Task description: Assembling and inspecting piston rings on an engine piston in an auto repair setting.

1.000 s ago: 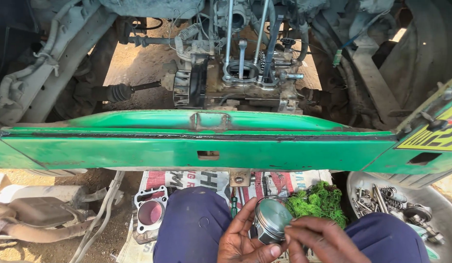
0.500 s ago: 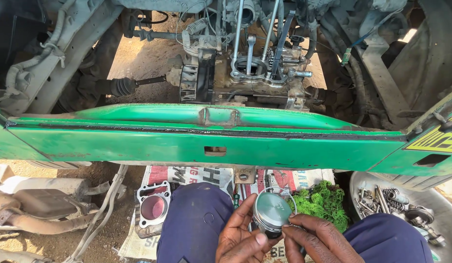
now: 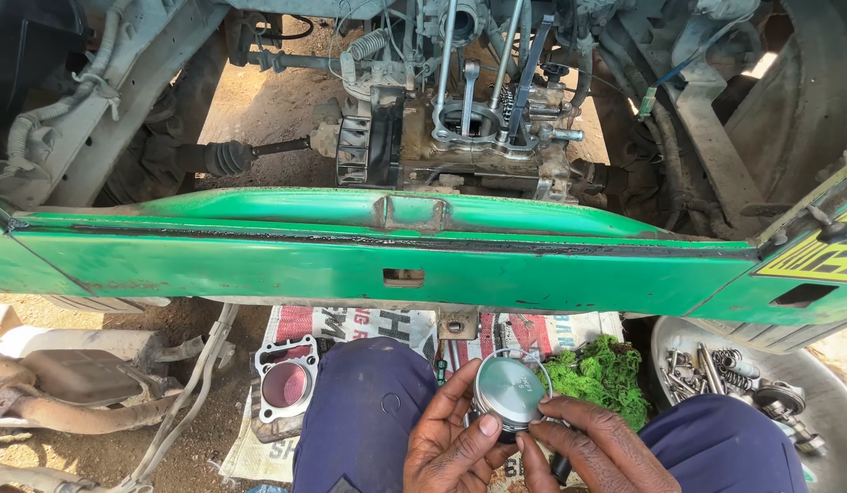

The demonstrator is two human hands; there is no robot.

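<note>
Since a second ago I've lifted the piston (image 3: 509,391) higher over my lap, crown up, my left hand (image 3: 451,438) pinching its side and my right hand (image 3: 588,447) fingering the thin ring (image 3: 544,370) around it, the green rag (image 3: 601,376) just beside.

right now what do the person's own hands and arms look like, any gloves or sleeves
Both hands are bare: no gloves, rings or watch show. The left hand and right hand have short nails, the left thumbnail pale. No sleeves show, as the bottom edge of the view cuts off both wrists. The knees beside the hands wear dark blue trousers.
</note>
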